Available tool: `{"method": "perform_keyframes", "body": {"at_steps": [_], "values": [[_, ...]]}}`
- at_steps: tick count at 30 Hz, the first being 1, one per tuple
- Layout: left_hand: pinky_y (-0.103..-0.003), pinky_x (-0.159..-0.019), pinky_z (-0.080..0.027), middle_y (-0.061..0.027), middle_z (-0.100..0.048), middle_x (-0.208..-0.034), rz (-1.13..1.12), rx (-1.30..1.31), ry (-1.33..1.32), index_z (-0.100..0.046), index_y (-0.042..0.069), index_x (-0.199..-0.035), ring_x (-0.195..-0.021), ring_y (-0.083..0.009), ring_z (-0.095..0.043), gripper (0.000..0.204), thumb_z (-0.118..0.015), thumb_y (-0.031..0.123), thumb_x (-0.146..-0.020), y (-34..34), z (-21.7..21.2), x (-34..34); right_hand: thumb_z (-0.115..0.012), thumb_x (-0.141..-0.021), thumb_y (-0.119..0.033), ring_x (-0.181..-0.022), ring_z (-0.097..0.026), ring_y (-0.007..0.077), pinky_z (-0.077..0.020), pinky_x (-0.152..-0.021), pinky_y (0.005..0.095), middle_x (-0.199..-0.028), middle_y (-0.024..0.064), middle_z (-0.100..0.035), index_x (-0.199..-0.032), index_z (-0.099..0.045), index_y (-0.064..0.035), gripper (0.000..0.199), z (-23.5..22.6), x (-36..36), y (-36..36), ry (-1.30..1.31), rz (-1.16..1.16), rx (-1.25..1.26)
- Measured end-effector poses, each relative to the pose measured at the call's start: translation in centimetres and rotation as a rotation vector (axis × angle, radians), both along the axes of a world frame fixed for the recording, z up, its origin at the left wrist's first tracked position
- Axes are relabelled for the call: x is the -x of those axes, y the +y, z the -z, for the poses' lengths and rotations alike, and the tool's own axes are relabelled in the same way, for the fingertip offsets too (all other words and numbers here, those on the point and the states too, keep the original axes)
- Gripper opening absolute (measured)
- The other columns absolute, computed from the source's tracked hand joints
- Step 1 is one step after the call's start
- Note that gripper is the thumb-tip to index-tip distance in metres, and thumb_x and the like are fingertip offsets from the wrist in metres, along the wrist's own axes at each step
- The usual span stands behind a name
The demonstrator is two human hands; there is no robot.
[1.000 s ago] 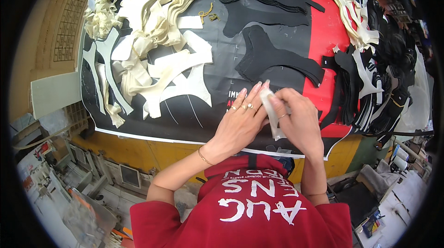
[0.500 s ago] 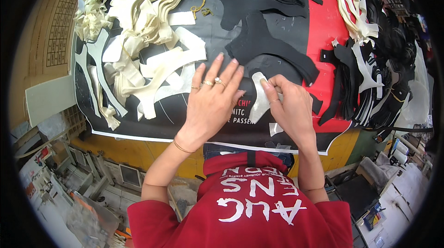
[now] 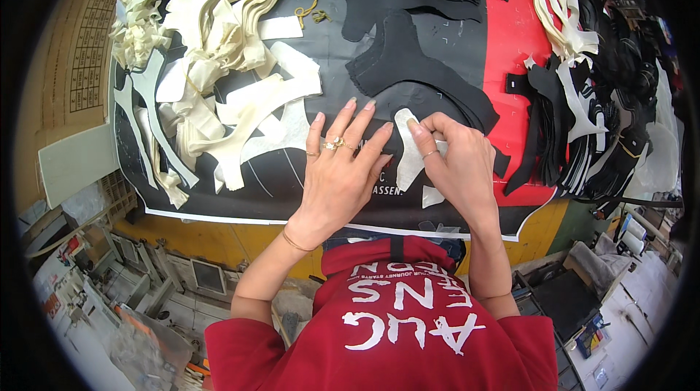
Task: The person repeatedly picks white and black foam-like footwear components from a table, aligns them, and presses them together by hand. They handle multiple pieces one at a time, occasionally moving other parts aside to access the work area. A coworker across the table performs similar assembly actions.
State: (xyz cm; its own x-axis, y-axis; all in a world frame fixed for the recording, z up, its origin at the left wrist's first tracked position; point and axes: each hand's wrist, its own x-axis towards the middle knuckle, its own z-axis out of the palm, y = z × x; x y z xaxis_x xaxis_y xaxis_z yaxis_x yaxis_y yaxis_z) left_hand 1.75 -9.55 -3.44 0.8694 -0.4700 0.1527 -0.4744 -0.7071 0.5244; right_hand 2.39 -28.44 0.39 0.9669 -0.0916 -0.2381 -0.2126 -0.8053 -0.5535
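Note:
My right hand (image 3: 461, 161) pinches a curved white piece of sheet material (image 3: 409, 152) between thumb and fingers, over the front part of the table cover. The fabric or paper kind of this piece cannot be made out. Just left of it, my left hand (image 3: 334, 181) lies palm down with fingers spread, holding nothing I can see; whatever is under the palm is hidden. Below the right hand rests a small white scrap (image 3: 432, 196). Cream curved cut pieces (image 3: 240, 139) lie left of my left hand, and black fabric cut pieces (image 3: 399, 56) lie beyond both hands.
A black and red sheet (image 3: 503, 34) covers the table. Cream fabric stacks (image 3: 226, 8) fill the back left; black bundles (image 3: 543, 107) and more cream strips (image 3: 548, 5) crowd the right. Yellow string (image 3: 306, 10) lies near the back. A cardboard box (image 3: 76, 63) stands at far left.
My left hand has shifted slightly right and toward me, nearer the white piece. The right hand keeps its pinch, almost in the same place.

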Motion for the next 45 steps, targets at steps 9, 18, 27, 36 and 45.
{"method": "perform_keyframes", "body": {"at_steps": [9, 18, 27, 36, 45], "values": [[-0.052, -0.117, -0.026, -0.0148, -0.052, -0.146, 0.032, -0.018, -0.011, -0.062, 0.014, -0.133, -0.138, -0.0328, -0.047, 0.044, -0.071, 0.019, -0.091, -0.4, -0.1, -0.5, -0.066, -0.097, -0.031, -0.055, -0.063, 0.0289, -0.0445, -0.056, 0.0389, -0.064, 0.0094, -0.068, -0.084, -0.071, -0.0043, 0.030, 0.2, 0.0, 0.1, -0.005, 0.031, -0.005], [-0.052, -0.114, -0.031, -0.0161, -0.046, -0.150, 0.086, -0.083, 0.039, -0.060, 0.015, -0.137, -0.139, -0.0341, -0.043, 0.049, -0.071, 0.024, -0.090, -0.5, -0.8, -1.2, -0.068, -0.095, -0.031, -0.056, -0.065, 0.0304, -0.0457, -0.054, 0.0409, -0.063, 0.0107, -0.067, -0.083, -0.070, -0.0046, 0.029, 0.4, -0.2, 0.2, -0.006, 0.038, 0.003], [-0.051, -0.114, -0.032, -0.0153, -0.045, -0.151, 0.104, -0.115, 0.051, -0.061, 0.017, -0.138, -0.140, -0.0352, -0.042, 0.044, -0.065, 0.024, -0.095, -0.4, -1.1, -1.5, -0.074, -0.091, -0.038, -0.057, -0.065, 0.0322, -0.0453, -0.062, 0.0431, -0.059, 0.0126, -0.066, -0.086, -0.069, -0.0040, 0.035, -1.1, 0.6, -1.3, 0.109, -0.050, -0.004], [-0.052, -0.116, -0.028, -0.0187, -0.041, -0.155, 0.159, -0.130, 0.099, -0.057, 0.013, -0.142, -0.143, -0.0376, -0.038, 0.050, -0.063, 0.032, -0.096, 0.0, -1.7, -1.7, -0.072, -0.092, -0.039, -0.054, -0.064, 0.0306, -0.0441, -0.063, 0.0410, -0.053, 0.0113, -0.062, -0.084, -0.073, -0.0026, 0.037, -0.7, 0.9, -1.3, 0.095, -0.056, 0.012], [-0.051, -0.117, -0.027, -0.0200, -0.038, -0.157, 0.230, -0.207, 0.094, -0.051, 0.014, -0.147, -0.146, -0.0381, -0.034, 0.052, -0.059, 0.027, -0.098, 0.5, -2.1, -2.1, -0.080, -0.085, -0.036, -0.083, -0.068, 0.0297, -0.0494, -0.072, 0.0400, -0.089, 0.0154, -0.069, -0.097, -0.071, -0.0037, 0.035, -1.4, 1.7, -1.3, 0.053, -0.062, 0.063]]}}
